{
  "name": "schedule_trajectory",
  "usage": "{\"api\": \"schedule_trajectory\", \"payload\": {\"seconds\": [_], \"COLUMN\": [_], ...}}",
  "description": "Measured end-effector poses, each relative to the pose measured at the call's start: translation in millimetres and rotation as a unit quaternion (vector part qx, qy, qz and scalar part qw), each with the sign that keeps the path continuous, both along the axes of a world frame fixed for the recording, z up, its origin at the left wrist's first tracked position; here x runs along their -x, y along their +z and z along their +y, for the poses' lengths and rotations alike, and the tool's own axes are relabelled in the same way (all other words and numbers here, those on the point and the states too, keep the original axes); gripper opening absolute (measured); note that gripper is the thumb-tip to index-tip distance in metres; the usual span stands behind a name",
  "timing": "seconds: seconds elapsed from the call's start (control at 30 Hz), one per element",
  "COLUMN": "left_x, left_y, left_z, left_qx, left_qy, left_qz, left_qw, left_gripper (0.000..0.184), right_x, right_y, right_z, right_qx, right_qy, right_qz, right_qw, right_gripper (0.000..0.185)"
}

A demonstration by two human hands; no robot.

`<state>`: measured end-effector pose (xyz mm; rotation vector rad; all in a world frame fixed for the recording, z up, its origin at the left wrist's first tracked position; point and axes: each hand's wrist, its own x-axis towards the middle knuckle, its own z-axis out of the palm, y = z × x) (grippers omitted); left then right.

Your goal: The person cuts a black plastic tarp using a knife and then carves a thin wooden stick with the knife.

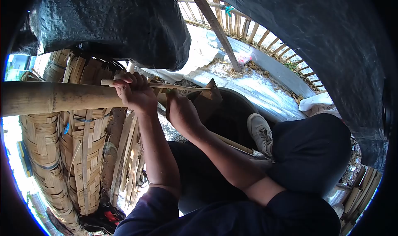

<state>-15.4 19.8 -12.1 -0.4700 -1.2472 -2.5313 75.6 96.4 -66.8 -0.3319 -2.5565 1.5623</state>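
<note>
My left hand (139,93) is wrapped round a thin wooden stick (179,86), just above a thick bamboo pole (54,97) that comes in from the left. The stick's pale end (107,82) sticks out on the left of that hand; on the other side it runs right, toward a brown pointed piece (210,94). Beside it my right hand (182,109) is closed in a fist close to the stick. What lies inside that fist is hidden. A slim bamboo strip (232,142) shows past my right forearm; whether it joins anything in my hand I cannot tell.
Tall woven bamboo baskets (85,161) stand at the left. Black plastic sheeting (112,24) hangs overhead and along the right. A slanted wooden post (217,30) rises before a slatted bamboo fence (265,39). My shoe (260,132) rests beside a dark round container (236,99).
</note>
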Motion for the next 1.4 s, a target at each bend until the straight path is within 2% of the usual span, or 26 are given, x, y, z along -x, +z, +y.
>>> {"api": "schedule_trajectory", "payload": {"seconds": [0.03, 0.07, 0.17, 0.2, 0.23, 0.3, 0.33, 0.37, 0.43, 0.53, 0.63, 0.67, 0.77, 0.8, 0.9, 0.93, 0.97, 1.03, 1.13, 1.23, 1.3, 1.4], "left_x": [-2, -3, 0, 3, 3, 2, 0, -2, -4, 0, 3, 4, 0, 0, 3, 4, 6, 7, 4, 4, 5, 4], "left_y": [1, 1, -1, -3, -3, 0, 2, 2, 2, -3, -4, -4, 1, 2, -3, -4, -6, -7, -3, -2, -4, -1], "left_z": [4, 3, -4, -9, -10, -7, -1, 3, 4, -8, -14, -13, 1, 3, -11, -16, -20, -20, -6, -3, -12, -6], "left_qx": [0.006, 0.008, 0.004, 0.003, 0.003, 0.008, 0.011, 0.014, 0.016, 0.015, 0.013, 0.013, 0.016, 0.017, 0.010, 0.010, -0.006, -0.022, 0.008, 0.018, 0.005, 0.016], "left_qy": [0.002, 0.001, 0.004, 0.004, 0.005, -0.008, -0.003, 0.002, 0.008, 0.008, -0.004, -0.009, 0.012, 0.016, 0.009, 0.009, 0.014, 0.018, 0.012, 0.008, -0.001, -0.007], "left_qz": [0.001, -0.001, 0.006, 0.007, 0.007, -0.002, -0.002, -0.003, -0.004, 0.004, 0.010, 0.010, -0.001, 0.000, -0.009, -0.007, -0.017, -0.030, -0.008, 0.003, -0.003, 0.001], "left_qw": [1.000, 1.000, 1.000, 1.000, 1.000, 1.000, 1.000, 1.000, 1.000, 1.000, 1.000, 1.000, 1.000, 1.000, 1.000, 1.000, 1.000, 0.999, 1.000, 1.000, 1.000, 1.000], "left_gripper": [0.035, 0.035, 0.036, 0.036, 0.036, 0.038, 0.038, 0.038, 0.037, 0.036, 0.036, 0.036, 0.037, 0.036, 0.036, 0.036, 0.036, 0.036, 0.036, 0.036, 0.036, 0.036], "right_x": [-1, -2, -5, -3, -2, 0, -3, -4, -4, -7, -1, 0, -8, -5, -9, -9, -7, -4, -9, -5, -22, -34], "right_y": [1, -6, -82, -88, -74, -33, -5, -4, 6, -69, -58, -51, 3, -3, -75, -77, -77, -44, -2, -71, -127, -155], "right_z": [-3, 0, 19, 20, 21, 16, 11, 0, 3, 22, 22, 12, -3, -3, 10, 20, 17, 13, 1, 5, 33, 49], "right_qx": [0.021, 0.017, 0.005, 0.061, 0.060, -0.044, -0.005, 0.006, 0.017, -0.035, -0.004, 0.001, 0.004, 0.007, -0.028, -0.012, -0.012, -0.015, -0.006, -0.031, -0.072, -0.065], "right_qy": [-0.025, -0.023, -0.028, -0.026, -0.026, 0.016, 0.009, -0.013, -0.008, -0.013, -0.018, -0.030, 0.012, 0.003, -0.046, -0.019, -0.018, -0.023, 0.025, 0.014, -0.041, -0.105], "right_qz": [0.042, -0.021, 0.002, 0.052, 0.051, -0.044, -0.036, 0.048, -0.062, -0.062, -0.039, -0.073, -0.029, -0.026, -0.049, -0.030, -0.028, -0.116, -0.099, -0.062, -0.208, -0.227], "right_qw": [0.999, 0.999, 1.000, 0.996, 0.997, 0.998, 0.999, 0.999, 0.998, 0.997, 0.999, 0.997, 1.000, 1.000, 0.997, 0.999, 0.999, 0.993, 0.995, 0.998, 0.975, 0.966], "right_gripper": [0.019, 0.014, 0.015, 0.014, 0.014, 0.014, 0.012, 0.016, 0.015, 0.020, 0.018, 0.015, 0.012, 0.014, 0.016, 0.018, 0.018, 0.018, 0.014, 0.020, 0.020, 0.020]}}
